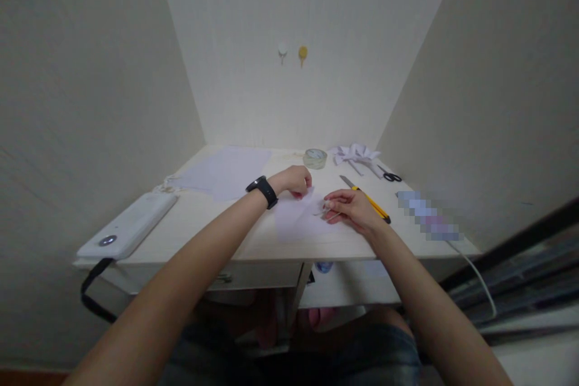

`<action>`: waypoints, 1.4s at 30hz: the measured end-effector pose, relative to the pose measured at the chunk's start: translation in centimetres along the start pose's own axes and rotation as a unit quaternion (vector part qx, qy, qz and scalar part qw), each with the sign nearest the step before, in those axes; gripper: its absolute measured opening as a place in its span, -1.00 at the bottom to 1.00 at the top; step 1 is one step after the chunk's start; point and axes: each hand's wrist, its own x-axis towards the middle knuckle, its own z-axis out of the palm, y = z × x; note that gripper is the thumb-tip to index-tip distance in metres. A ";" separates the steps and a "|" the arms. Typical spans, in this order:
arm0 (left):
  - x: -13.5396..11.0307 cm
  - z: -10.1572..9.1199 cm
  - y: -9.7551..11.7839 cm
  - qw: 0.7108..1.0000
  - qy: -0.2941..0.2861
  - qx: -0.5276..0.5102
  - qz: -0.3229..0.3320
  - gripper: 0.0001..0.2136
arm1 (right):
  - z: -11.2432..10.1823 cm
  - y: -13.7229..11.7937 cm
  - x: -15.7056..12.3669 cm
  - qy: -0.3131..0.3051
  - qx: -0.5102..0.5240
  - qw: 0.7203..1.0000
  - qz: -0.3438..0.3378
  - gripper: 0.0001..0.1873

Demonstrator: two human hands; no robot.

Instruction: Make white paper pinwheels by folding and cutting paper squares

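My left hand, with a black watch on its wrist, is curled closed over the far edge of a white paper sheet. What its fingertips pinch, if anything, is hidden. Close beside it, my right hand pinches a thin white string, whose loose end hangs over the same sheet. A yellow utility knife with its blade out lies just behind and right of my right hand.
A clear tape roll, crumpled paper strips and black-handled scissors lie at the back right. More paper covers the back left. A white device stands at the left edge; a blurred-out object lies right. Walls enclose the desk.
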 end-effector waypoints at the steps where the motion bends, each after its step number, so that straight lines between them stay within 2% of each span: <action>1: -0.3 0.3 0.0 0.999 0.028 0.026 0.026 -0.72 | 0.1 0.1 0.0 -0.002 0.003 1.000 0.001 -0.54; 4: -1.6 1.5 -0.5 0.981 0.138 0.097 0.095 -0.79 | 0.2 0.5 0.2 -0.008 0.007 1.000 0.001 -0.55; 6: -2.4 2.3 -1.1 0.968 0.213 0.090 0.092 -0.79 | 0.2 0.8 0.4 -0.008 0.010 1.000 -0.004 -0.58; 7: -2.8 2.7 -1.4 0.968 0.221 0.076 0.088 -0.79 | 0.1 0.9 0.5 -0.007 0.012 1.000 -0.006 -0.59; 12: -3.9 4.2 -2.7 0.971 0.222 -0.054 0.072 -0.76 | 0.0 1.3 0.7 -0.014 0.026 1.000 -0.001 -0.62; 15: -4.0 4.8 -3.0 0.967 0.190 -0.159 0.058 -0.76 | -0.1 1.2 0.6 -0.022 0.029 0.999 -0.001 -0.62; 18: -4.1 5.3 -2.9 0.947 0.158 -0.272 0.060 -0.81 | -0.1 1.1 0.5 -0.039 0.009 0.999 0.001 -0.62; 21: -4.0 5.9 -2.8 0.929 0.138 -0.337 0.067 -0.87 | -0.2 1.1 0.4 -0.054 -0.003 0.999 0.003 -0.63; 31: -3.2 6.8 -3.2 0.874 0.110 -0.462 0.100 -0.75 | 0.2 1.0 0.3 -0.058 -0.043 0.997 0.009 -0.64; 42: -3.9 6.5 -2.3 0.880 0.106 -0.455 0.089 -0.81 | 0.5 0.9 0.3 -0.060 -0.082 0.995 0.011 -0.63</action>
